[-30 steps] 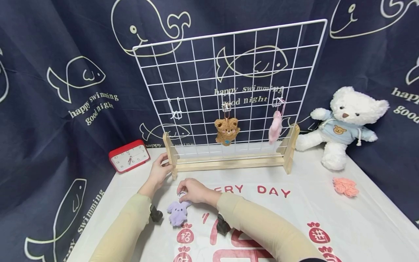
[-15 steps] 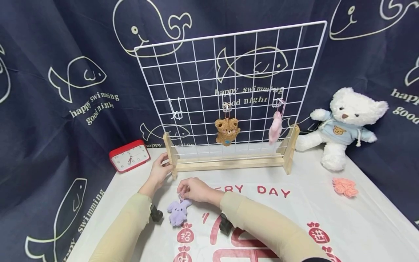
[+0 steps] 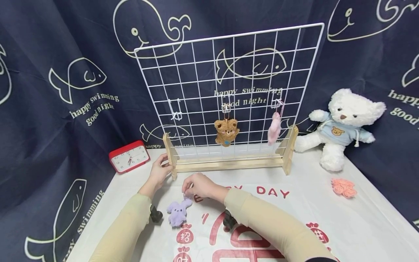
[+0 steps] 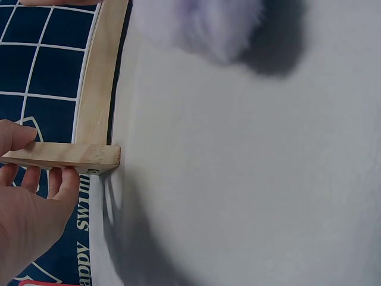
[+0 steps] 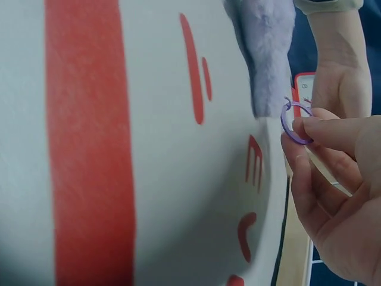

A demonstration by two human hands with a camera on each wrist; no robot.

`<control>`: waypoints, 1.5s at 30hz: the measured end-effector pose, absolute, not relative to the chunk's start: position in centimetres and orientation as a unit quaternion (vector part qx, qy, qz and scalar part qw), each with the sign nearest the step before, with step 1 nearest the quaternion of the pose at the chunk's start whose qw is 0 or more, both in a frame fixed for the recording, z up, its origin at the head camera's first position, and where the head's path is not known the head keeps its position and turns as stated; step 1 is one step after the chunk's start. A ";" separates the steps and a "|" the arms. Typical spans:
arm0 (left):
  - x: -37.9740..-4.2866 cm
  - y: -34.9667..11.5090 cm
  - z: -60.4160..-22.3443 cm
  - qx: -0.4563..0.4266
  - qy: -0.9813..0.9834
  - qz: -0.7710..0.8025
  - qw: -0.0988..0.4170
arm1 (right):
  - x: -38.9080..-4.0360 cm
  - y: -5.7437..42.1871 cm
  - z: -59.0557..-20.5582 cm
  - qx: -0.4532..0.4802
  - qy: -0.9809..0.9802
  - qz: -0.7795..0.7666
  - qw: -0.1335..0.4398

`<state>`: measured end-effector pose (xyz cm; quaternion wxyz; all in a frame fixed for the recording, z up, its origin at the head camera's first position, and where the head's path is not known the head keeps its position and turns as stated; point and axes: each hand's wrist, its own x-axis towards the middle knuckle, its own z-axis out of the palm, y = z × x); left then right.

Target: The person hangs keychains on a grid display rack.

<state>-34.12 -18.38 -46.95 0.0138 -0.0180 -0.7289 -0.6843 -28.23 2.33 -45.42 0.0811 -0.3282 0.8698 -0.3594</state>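
Note:
In the head view, my left hand (image 3: pixel 159 171) holds the left wooden upright (image 3: pixel 171 156) of a white wire grid rack. The left wrist view shows the thumb on one side of that wood (image 4: pixel 71 154) and the fingers on the other. My right hand (image 3: pixel 201 187) is in front of the rack, beside a small lilac plush rabbit keychain (image 3: pixel 178 214). Thumb and fingertips pinch its purple ring (image 5: pixel 284 126), clearly seen in the right wrist view. The rabbit's body is low over the white tabletop; whether it touches the surface I cannot tell.
On the grid (image 3: pixel 234 65) hang a white hook (image 3: pixel 176 113) at left, a brown bear keychain (image 3: pixel 226 133) and a pink plush keychain (image 3: pixel 274 129). A red clock (image 3: pixel 129 157) stands left, a white teddy bear (image 3: pixel 342 129) and a coral yarn-like bundle (image 3: pixel 343 187) right.
My right hand has shifted slightly right and away toward the rack, still pinching the ring. The rabbit's body stays nearly in place, and my left hand keeps hold of the upright.

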 end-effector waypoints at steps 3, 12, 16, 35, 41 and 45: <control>-34.1 -18.5 -46.9 -0.018 -0.728 -0.685 0.013 | -28.4 2.5 -45.1 -0.332 0.874 -0.349 0.072; -34.2 -18.5 -46.9 -0.016 -0.728 -0.685 0.009 | -28.3 2.8 -43.6 -0.329 0.873 -0.356 0.057; -34.2 -18.6 -47.1 -0.017 -0.725 -0.689 0.009 | -28.4 2.9 -42.9 -0.329 0.870 -0.364 0.050; -34.0 -18.4 -47.0 -0.020 -0.725 -0.689 0.006 | -28.8 4.2 -39.8 -0.330 0.851 -0.406 0.039; -34.2 -18.6 -46.8 -0.022 -0.717 -0.697 -0.007 | -28.8 4.4 -38.5 -0.337 0.837 -0.429 0.027; -34.3 -18.7 -46.7 -0.021 -0.718 -0.696 -0.008 | -29.1 4.4 -37.9 -0.332 0.836 -0.437 0.022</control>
